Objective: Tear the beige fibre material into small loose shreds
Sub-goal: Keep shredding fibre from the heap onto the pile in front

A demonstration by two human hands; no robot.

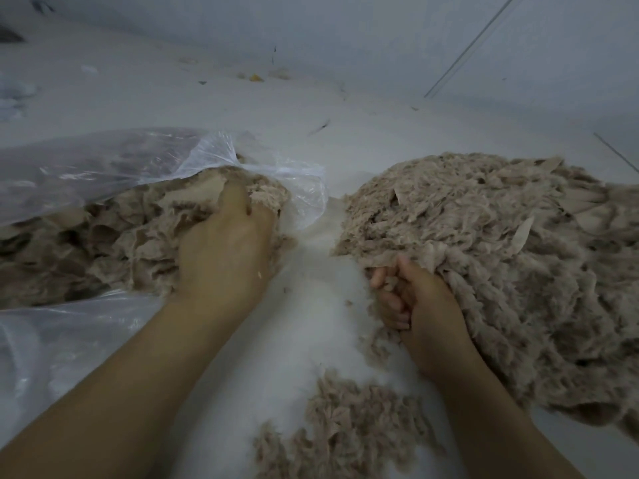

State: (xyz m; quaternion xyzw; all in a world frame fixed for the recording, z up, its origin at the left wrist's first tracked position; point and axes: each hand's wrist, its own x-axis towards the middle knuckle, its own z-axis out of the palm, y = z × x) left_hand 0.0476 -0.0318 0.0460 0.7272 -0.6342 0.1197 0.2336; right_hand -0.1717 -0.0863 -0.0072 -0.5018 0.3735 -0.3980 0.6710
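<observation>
Pale and dusty, the floor (311,108) runs back to a plain wall (380,25), with a few scraps strewn along its foot. You look to be between tears, fetching fresh stock: your left hand (224,250) digs, fingers curled, into the untorn beige fibre (114,243) spilling from the clear plastic bag (86,167), while your right hand (415,302) clutches a tuft at the edge of the shredded pile (501,257). Next you will likely need to lift a clump clear of the bag and bring both hands to it to pull it apart.
</observation>
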